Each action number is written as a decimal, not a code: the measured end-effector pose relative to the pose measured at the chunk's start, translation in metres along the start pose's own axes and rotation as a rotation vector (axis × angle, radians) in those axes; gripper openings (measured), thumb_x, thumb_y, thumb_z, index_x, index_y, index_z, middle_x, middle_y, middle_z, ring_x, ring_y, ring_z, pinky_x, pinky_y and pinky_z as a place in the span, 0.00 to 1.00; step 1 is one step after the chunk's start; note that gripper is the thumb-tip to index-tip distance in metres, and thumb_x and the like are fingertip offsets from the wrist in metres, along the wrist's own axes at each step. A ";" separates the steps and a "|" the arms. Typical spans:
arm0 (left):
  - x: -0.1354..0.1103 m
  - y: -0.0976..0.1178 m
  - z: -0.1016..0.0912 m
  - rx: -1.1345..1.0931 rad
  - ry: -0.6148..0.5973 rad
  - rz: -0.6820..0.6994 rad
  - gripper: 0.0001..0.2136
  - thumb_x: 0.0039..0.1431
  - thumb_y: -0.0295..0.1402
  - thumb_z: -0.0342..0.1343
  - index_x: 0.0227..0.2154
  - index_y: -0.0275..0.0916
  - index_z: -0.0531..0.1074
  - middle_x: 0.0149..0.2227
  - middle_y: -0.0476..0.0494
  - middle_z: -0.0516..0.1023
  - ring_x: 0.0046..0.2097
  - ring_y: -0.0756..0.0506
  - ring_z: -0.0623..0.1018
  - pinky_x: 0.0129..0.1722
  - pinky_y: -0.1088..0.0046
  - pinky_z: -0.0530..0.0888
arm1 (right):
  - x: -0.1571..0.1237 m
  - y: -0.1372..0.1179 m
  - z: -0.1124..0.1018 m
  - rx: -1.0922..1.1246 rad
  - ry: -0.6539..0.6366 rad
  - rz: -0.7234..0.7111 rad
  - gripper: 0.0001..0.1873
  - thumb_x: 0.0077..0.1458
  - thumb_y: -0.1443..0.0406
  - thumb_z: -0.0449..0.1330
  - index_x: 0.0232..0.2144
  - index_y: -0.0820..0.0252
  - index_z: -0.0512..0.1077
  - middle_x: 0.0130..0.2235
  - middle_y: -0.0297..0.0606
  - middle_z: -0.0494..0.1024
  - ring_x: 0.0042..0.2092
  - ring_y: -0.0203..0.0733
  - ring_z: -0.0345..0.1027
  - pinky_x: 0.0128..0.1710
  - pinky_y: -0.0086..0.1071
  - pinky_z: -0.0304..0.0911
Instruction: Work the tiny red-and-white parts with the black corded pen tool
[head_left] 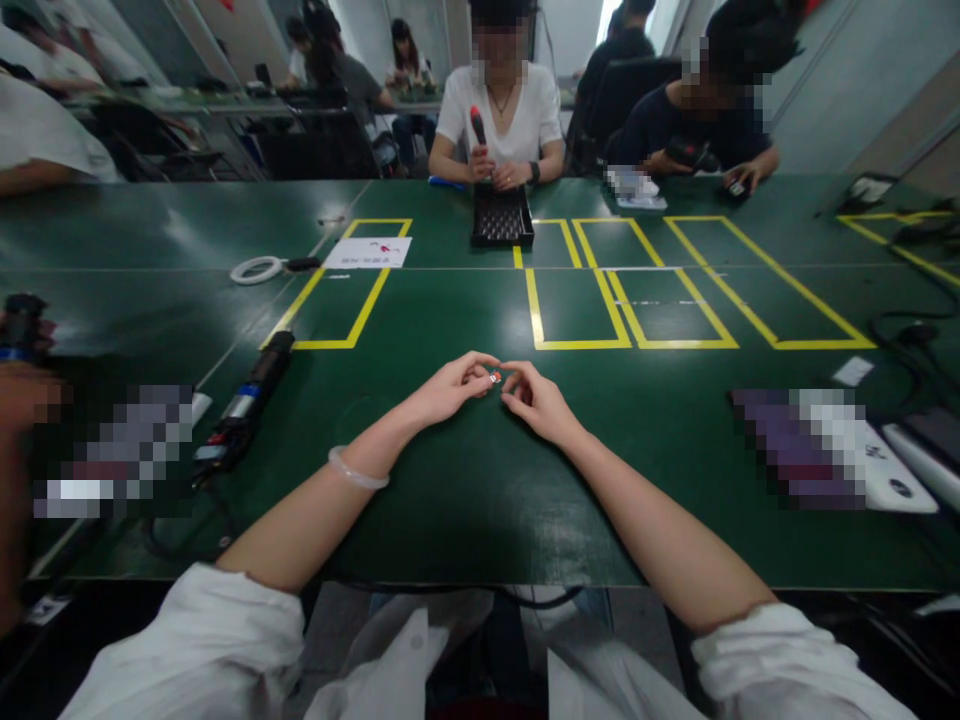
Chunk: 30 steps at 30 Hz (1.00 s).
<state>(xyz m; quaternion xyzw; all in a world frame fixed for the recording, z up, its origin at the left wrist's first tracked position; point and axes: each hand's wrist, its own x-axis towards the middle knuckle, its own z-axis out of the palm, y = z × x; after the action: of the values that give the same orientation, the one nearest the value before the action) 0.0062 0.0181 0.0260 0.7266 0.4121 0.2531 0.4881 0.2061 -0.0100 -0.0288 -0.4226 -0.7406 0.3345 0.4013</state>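
Just above the green table (465, 480), in the middle of the head view, my two hands meet at the fingertips. Pinched between the fingers of my left hand (454, 388) is a small red and white piece (495, 378), too small to name. My right hand (541, 402) is beside it with its fingers bent and its thumb apart from the index finger. Its index fingertip comes up to the left one; whether it touches the piece I cannot tell. Nothing shows in the right hand.
Yellow tape frames (585, 345) mark the table ahead. A black tray (502, 218) stands before a co-worker holding a red-handled tool (478, 125). Left lie a black electric screwdriver (247, 395), a paper sheet (369, 252) and a white coil (256, 270). A blurred-out phone-like thing (795, 450) lies right.
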 end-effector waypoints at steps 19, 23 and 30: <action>-0.012 -0.025 0.017 -0.113 0.054 0.000 0.14 0.55 0.37 0.60 0.40 0.36 0.69 0.38 0.44 0.75 0.37 0.50 0.74 0.40 0.71 0.71 | 0.001 -0.001 0.001 -0.103 -0.005 -0.019 0.05 0.56 0.65 0.60 0.37 0.58 0.69 0.34 0.32 0.73 0.29 0.33 0.64 0.31 0.28 0.59; -0.012 -0.026 0.017 -0.114 0.056 0.006 0.13 0.55 0.37 0.60 0.39 0.36 0.69 0.37 0.44 0.75 0.37 0.50 0.74 0.39 0.72 0.71 | 0.001 -0.002 0.001 -0.096 -0.005 -0.019 0.06 0.56 0.66 0.60 0.37 0.59 0.69 0.34 0.33 0.73 0.28 0.32 0.63 0.31 0.28 0.59; -0.011 -0.030 0.018 -0.123 0.067 0.029 0.12 0.54 0.36 0.61 0.38 0.36 0.69 0.36 0.46 0.74 0.36 0.51 0.74 0.38 0.74 0.70 | 0.001 -0.001 0.001 -0.106 -0.010 -0.026 0.05 0.55 0.67 0.60 0.36 0.60 0.69 0.33 0.32 0.72 0.28 0.31 0.62 0.31 0.27 0.58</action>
<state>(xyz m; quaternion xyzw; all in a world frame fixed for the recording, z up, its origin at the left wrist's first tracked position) 0.0038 0.0051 -0.0088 0.6922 0.4014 0.3089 0.5141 0.2044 -0.0094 -0.0279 -0.4317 -0.7649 0.2916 0.3789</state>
